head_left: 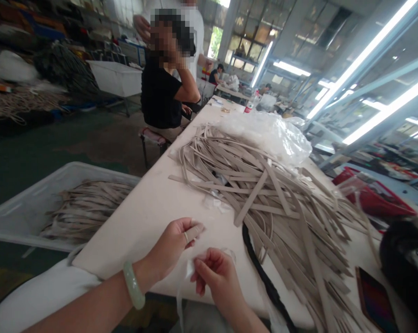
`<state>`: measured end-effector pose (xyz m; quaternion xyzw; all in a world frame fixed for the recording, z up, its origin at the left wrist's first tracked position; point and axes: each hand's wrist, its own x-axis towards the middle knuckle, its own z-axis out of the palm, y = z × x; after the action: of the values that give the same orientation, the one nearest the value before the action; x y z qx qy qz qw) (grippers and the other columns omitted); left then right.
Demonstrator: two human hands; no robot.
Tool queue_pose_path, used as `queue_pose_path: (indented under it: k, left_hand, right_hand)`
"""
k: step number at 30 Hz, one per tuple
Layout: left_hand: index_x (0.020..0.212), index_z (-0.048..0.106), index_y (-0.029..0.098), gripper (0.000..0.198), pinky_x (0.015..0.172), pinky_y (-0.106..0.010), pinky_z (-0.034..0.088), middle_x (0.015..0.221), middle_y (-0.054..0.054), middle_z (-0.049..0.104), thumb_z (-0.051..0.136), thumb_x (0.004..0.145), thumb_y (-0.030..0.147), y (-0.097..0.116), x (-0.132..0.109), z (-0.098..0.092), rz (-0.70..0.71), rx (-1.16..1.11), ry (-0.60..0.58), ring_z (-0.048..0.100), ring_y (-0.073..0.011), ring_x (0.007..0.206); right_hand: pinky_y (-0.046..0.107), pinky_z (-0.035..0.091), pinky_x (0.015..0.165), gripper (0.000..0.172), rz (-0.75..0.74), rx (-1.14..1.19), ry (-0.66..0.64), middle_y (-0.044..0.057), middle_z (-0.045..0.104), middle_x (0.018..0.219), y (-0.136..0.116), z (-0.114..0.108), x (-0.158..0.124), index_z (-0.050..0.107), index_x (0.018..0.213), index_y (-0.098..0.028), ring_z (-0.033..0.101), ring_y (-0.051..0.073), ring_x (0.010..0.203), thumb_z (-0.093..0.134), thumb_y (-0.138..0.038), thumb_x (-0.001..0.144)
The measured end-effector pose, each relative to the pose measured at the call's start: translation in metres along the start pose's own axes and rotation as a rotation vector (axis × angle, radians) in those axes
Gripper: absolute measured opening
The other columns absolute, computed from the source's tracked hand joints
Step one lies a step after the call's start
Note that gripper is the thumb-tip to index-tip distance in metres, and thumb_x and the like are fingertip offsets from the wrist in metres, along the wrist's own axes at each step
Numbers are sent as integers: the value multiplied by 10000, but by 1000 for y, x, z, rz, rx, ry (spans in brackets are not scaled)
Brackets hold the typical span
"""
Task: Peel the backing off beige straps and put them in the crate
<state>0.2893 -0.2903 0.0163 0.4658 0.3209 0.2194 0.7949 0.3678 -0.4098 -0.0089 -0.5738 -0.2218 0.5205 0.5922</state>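
Clear plastic strip (188,269) hung between the two hands, just above the white table (143,222). The right hand (219,282) pinched it with its fingers (204,273), and the left hand (170,247), wearing a green bangle (133,285), had its fingers (195,230) pressed together. A big pile of tan straps (281,203) lay just beside them, and more straps filled a white tub (25,208) at the lower left.

Fluorescent tubes (365,56) and paned windows (254,41) light a workshop's green-looking floor (56,143).
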Motion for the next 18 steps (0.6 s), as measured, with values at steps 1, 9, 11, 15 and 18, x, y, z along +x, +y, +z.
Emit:
queue_pose_path:
  k: [1, 9, 11, 15, 18]
  left_hand:
    - [742, 618, 141, 260, 575, -205, 342, 662, 24, 544, 759, 728, 360, 0, -1, 0, -9, -6, -16, 438, -90, 606]
    - [757, 599, 142, 288, 612, -195, 399, 680, 24, 579, 793, 709, 349, 6, -10, -4, -8, -124, -70, 486, -83, 621]
    - [766, 605, 142, 325, 623, -208, 414, 709, 12, 613, 831, 663, 351, 10, -12, -7, -8, -126, -96, 514, -93, 631]
    - [709, 606, 132, 360, 612, -211, 396, 713, 0, 599, 858, 624, 376, 18, -14, -10, 92, -49, -118, 502, -100, 649]
    - [687, 609, 126, 353, 637, -214, 393, 723, -7, 580, 850, 636, 379, 18, -14, -13, 145, 15, -122, 496, -106, 683]
  right_hand:
    - [166, 328, 331, 489, 1, -21, 3, 18, 645, 524, 1, 2, -2, 516, 660, -165, 475, 66, 329, 788, -570, 654]
    - [254, 470, 500, 389, 29, -688, 41, 37, 698, 657, -29, -52, 30, 640, 900, -158, 650, 174, 524, 744, -476, 702]
    - [294, 473, 585, 342, -65, -974, 514, 104, 704, 705, -51, -85, 54, 657, 893, -140, 679, 220, 647, 680, -457, 766]
    - [351, 441, 701, 238, -124, -1047, 751, 193, 701, 809, -75, -132, 97, 604, 638, -171, 658, 328, 898, 746, -360, 667]
    - [347, 412, 652, 287, -208, -988, 796, 137, 652, 647, -72, -143, 111, 531, 528, -199, 640, 313, 778, 751, -363, 617]
